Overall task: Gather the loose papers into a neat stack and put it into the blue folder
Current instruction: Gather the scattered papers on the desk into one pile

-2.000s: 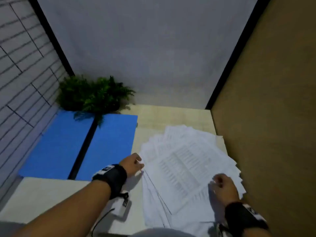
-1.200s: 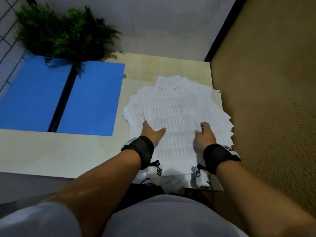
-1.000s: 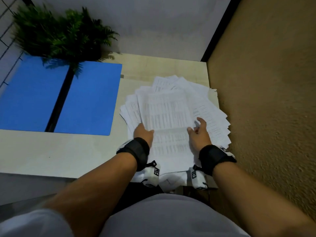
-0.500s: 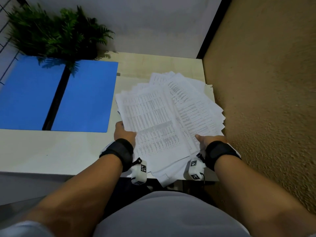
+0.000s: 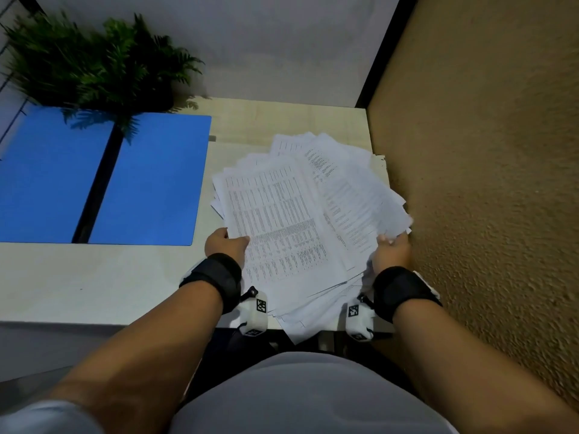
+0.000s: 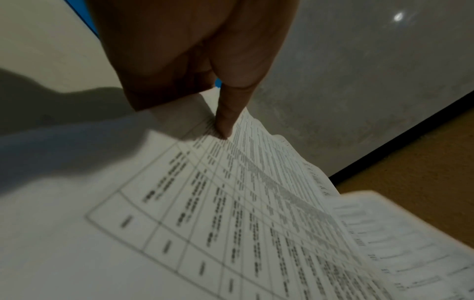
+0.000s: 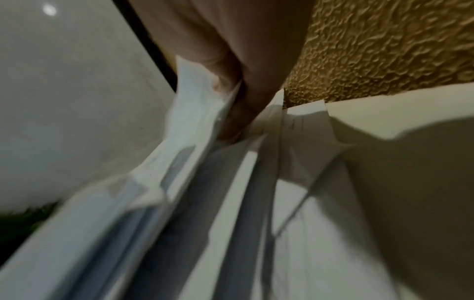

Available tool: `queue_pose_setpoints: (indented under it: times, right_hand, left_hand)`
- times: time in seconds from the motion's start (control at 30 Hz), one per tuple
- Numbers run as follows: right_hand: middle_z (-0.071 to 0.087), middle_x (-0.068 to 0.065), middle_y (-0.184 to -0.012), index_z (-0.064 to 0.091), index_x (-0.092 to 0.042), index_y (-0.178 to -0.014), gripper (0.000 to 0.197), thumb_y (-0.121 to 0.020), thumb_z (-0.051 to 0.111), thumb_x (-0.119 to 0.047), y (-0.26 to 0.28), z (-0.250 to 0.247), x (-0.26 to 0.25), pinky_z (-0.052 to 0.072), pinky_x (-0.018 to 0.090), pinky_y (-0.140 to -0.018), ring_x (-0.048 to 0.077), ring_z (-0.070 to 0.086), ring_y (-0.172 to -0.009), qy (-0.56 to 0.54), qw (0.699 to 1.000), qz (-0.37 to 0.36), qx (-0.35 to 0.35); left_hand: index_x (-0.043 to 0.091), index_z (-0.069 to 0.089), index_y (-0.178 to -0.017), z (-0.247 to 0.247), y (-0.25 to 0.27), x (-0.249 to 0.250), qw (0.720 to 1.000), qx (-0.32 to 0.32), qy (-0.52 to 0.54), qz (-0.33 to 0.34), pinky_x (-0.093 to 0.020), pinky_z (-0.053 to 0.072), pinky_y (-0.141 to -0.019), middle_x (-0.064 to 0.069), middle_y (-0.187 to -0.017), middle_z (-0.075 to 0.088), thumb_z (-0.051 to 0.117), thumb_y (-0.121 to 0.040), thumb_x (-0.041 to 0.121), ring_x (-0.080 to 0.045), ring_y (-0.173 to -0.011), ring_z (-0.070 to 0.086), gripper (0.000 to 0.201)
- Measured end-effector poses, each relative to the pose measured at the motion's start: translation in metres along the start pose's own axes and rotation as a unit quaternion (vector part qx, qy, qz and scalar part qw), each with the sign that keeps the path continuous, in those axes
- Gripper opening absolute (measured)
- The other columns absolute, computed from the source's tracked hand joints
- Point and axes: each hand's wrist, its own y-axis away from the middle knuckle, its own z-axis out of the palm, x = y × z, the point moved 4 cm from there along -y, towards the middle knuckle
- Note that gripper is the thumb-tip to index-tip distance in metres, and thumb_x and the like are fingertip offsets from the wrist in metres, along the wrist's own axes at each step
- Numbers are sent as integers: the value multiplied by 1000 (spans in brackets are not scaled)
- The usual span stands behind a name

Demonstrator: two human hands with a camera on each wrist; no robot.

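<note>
My fingers are hidden beneath the papers (image 5: 300, 220), and print is blurred in both wrist views. My left hand (image 5: 226, 245) pinches the fan's left edge, thumb on top; my right hand (image 5: 392, 249) grips its right edge. The papers lie at the desk's (image 5: 94, 283) right edge; the blue folder (image 5: 150, 180) lies open toward its far left corner.

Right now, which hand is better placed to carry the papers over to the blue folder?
Probably the left hand: it grips the papers on the edge nearer the blue folder; the right hand is against the wall.
</note>
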Motion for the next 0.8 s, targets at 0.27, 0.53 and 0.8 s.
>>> queue_pose_setpoints:
  times: [0.27, 0.53, 0.8]
  right_hand:
    - [60, 20, -109, 56, 1, -106, 13, -96, 50, -4, -45, 15, -27, 44, 35, -89, 30, 57, -105, 162, 982, -33, -89]
    - [58, 1, -131, 56, -16, -130, 56, -93, 41, -55, -15, 86, 1, 42, 46, -108, 25, 56, -118, 51, 972, 72, -218]
    - [68, 7, -116, 59, -5, -127, 50, -81, 76, -15, 17, 64, 8, 53, 34, -86, 28, 66, -103, 89, 968, 61, -227]
  left_hand:
    - [7, 62, -114, -6, 16, 43, 992, 17, -89, 93, -23, 50, -81, -6, -106, 66, 54, -96, 4, -25, -98, 62, 21]
    - [-1, 47, -134, 20, 18, 39, 949, -139, -269, 92, -22, 36, -92, -10, -129, 55, 51, -99, 8, -22, -116, 52, 36]
    - [11, 56, -103, 29, 19, 43, 957, -132, -222, 131, -25, 40, -82, -5, -96, 59, 51, -98, 13, -21, -89, 54, 7]
